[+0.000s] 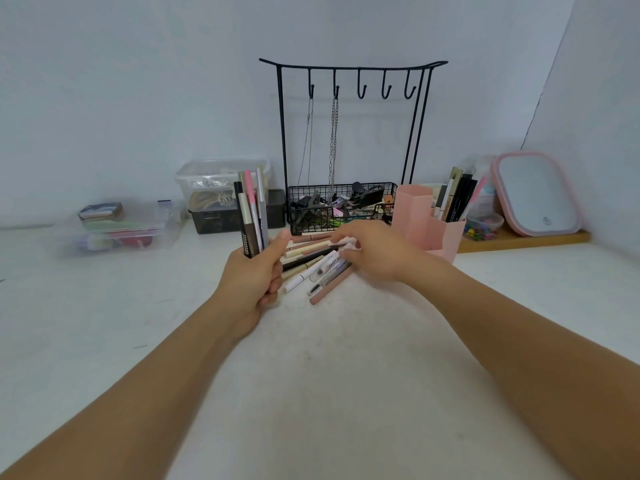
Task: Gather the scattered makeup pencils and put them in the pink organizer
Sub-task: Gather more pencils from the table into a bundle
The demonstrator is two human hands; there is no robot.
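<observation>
I saw open tabletop (329, 358) in front; behind the loose pencils (313, 263) the wire jewelry stand (346, 140) blocked the back, and the pink organizer (429, 223) crowded the right.

— Black stand (351, 109) and basket (343, 206): thin wire metal, matt. Chains (333, 147): dull metal.
— Organizer (429, 223): smooth matt pink plastic. Boxes (221, 180): clear glossy plastic. Table (329, 358): pale, slightly rough. Tray (526, 240): looks like wood.

Pink organizer (437, 223), black wire stand (349, 140)
</observation>
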